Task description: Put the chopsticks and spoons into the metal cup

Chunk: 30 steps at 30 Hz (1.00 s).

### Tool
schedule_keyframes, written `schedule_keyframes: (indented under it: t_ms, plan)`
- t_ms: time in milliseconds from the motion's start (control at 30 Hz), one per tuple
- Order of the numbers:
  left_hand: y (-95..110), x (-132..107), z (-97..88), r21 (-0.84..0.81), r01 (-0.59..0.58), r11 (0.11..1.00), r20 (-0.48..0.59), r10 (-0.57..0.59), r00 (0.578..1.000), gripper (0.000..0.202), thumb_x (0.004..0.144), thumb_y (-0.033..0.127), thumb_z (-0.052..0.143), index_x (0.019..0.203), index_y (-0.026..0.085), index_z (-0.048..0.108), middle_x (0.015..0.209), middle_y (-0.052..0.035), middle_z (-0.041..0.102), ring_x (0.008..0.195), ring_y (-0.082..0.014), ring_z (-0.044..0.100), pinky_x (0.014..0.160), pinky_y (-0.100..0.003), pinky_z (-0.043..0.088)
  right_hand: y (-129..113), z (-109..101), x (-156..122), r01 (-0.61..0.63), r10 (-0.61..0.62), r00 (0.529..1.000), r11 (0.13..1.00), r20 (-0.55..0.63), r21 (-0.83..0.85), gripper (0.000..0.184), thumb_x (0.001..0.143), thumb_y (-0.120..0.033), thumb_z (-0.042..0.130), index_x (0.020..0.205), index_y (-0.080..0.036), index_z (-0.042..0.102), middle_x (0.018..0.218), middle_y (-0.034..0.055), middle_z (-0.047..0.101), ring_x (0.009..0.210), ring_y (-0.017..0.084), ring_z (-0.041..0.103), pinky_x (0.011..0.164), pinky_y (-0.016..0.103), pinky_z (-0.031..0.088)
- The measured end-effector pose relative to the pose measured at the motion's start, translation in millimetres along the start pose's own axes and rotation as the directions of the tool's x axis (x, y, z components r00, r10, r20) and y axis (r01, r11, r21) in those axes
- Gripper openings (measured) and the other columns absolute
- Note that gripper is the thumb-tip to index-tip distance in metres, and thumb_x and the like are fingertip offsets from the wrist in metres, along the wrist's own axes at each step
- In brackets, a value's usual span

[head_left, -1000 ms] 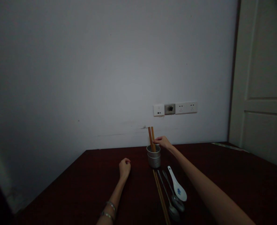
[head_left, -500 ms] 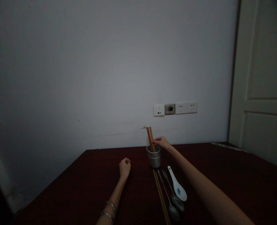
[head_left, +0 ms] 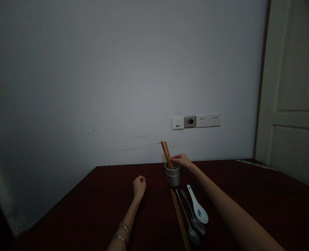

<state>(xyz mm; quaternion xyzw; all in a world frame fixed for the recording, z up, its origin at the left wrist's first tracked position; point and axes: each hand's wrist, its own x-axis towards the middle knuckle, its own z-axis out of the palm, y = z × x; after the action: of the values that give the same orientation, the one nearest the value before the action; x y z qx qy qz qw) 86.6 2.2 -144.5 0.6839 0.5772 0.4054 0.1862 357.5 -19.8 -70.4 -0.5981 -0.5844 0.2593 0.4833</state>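
Several chopsticks (head_left: 167,153) stand in a metal cup (head_left: 173,178), leaning to the left with their lower ends hidden inside it. My right hand (head_left: 182,159) is at the cup's rim, its fingers pinched on the chopsticks from the right. My left hand (head_left: 139,186) rests on the table left of the cup, curled closed with nothing visible in it. In front of the cup lie a pair of chopsticks (head_left: 179,219), two metal spoons (head_left: 193,237) side by side, and a white spoon (head_left: 200,211) with a blue mark.
The dark red table (head_left: 91,209) reaches back to a pale wall (head_left: 117,87). Wall sockets (head_left: 208,120) sit above its back edge. A panelled door (head_left: 295,87) stands at the right, and a flat strip (head_left: 256,164) lies at the table's back right.
The chopsticks in the cup have tipped further left, and the cup appears slightly further right. My right hand stays at the rim; my left hand has not moved.
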Motion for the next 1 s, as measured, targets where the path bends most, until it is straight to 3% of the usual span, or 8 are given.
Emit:
schedule_keyframes:
  t_ms: [167,267,433,533,600,700,833,1000]
  plan:
    - [-3.1,2.3,2.4,0.009,-0.016,1.000,-0.004,0.016,1.000,0.020,0.069,0.003,0.046,0.066,0.014,0.063,0.073,-0.0044,0.065,0.071,-0.0125,0.058,0.069,-0.020,0.039,5.0,-5.0,0.6,-0.031,0.030,0.999,0.999,-0.027,-0.021,0.027,0.063,-0.032,0.065,0.078,-0.010,0.070,0.071,0.0068,0.069,0.063,0.014,0.060,0.054,0.019,0.043]
    - [-6.0,4.0,4.4,0.008,-0.023,1.000,-0.007,0.023,1.000,0.020,0.069,0.003,0.046,0.067,0.014,0.063,0.073,-0.0045,0.065,0.071,-0.0125,0.058,0.069,-0.020,0.039,8.4,-12.9,-2.5,-0.096,0.096,0.995,0.994,-0.006,0.050,0.027,0.064,-0.033,0.064,0.078,-0.010,0.068,0.073,0.0078,0.069,0.061,0.013,0.060,0.053,0.019,0.044]
    - [-7.4,4.5,5.1,0.019,-0.023,1.000,0.009,0.023,1.000,0.021,0.067,0.003,0.046,0.065,0.015,0.063,0.073,-0.0040,0.066,0.072,-0.0126,0.059,0.069,-0.020,0.039,22.9,-49.8,-20.9,-0.206,0.207,0.978,0.970,0.004,0.125,0.032,0.069,-0.041,0.059,0.078,-0.011,0.065,0.081,0.0114,0.068,0.063,0.013,0.061,0.051,0.019,0.045]
    - [-6.0,3.7,4.0,0.033,-0.024,0.999,0.005,0.024,1.000,0.022,0.067,0.004,0.046,0.064,0.015,0.064,0.073,-0.0038,0.066,0.073,-0.0131,0.059,0.070,-0.020,0.040,34.7,-81.4,-40.7,-0.218,0.211,0.973,0.973,-0.092,-0.080,0.028,0.070,-0.036,0.056,0.071,-0.009,0.065,0.072,0.0106,0.067,0.061,0.014,0.060,0.049,0.019,0.042]
    - [-5.3,3.1,3.2,0.042,-0.024,0.999,0.000,0.024,1.000,0.021,0.067,0.005,0.046,0.064,0.016,0.064,0.073,-0.0034,0.066,0.074,-0.0133,0.059,0.071,-0.020,0.040,41.3,-99.5,-57.3,-0.190,0.154,0.977,0.943,-0.147,-0.273,0.024,0.069,-0.031,0.055,0.065,-0.010,0.065,0.065,0.0094,0.066,0.062,0.017,0.061,0.051,0.021,0.041]
    - [-5.4,2.9,2.4,0.034,-0.040,0.999,0.010,0.040,0.999,0.021,0.067,0.006,0.046,0.064,0.016,0.064,0.074,-0.0032,0.066,0.075,-0.0134,0.059,0.071,-0.020,0.040,50.7,-114.3,-86.3,-0.125,0.041,0.983,0.864,-0.180,-0.487,0.019,0.067,-0.024,0.054,0.067,-0.011,0.068,0.071,0.0110,0.067,0.072,0.022,0.062,0.062,0.026,0.043]
    - [-5.8,3.2,1.2,0.029,-0.045,0.999,0.029,0.044,0.999,0.021,0.068,0.007,0.045,0.066,0.016,0.065,0.076,-0.0040,0.066,0.076,-0.0143,0.060,0.071,-0.020,0.040,67.4,-109.4,-126.6,-0.068,-0.007,0.993,0.766,-0.114,-0.639,0.029,0.072,-0.027,0.050,0.091,-0.011,0.066,0.095,0.0138,0.065,0.091,0.024,0.059,0.077,0.029,0.042]
    - [-3.8,2.4,-1.8,0.013,-0.035,0.999,0.034,0.035,0.999,0.022,0.068,0.006,0.046,0.067,0.016,0.066,0.077,-0.0043,0.067,0.077,-0.0144,0.060,0.073,-0.020,0.040,86.5,-88.4,-161.4,-0.120,0.034,0.991,0.676,-0.131,-0.727,0.040,0.077,-0.036,0.044,0.108,-0.015,0.057,0.113,0.0123,0.057,0.104,0.023,0.052,0.086,0.034,0.038]
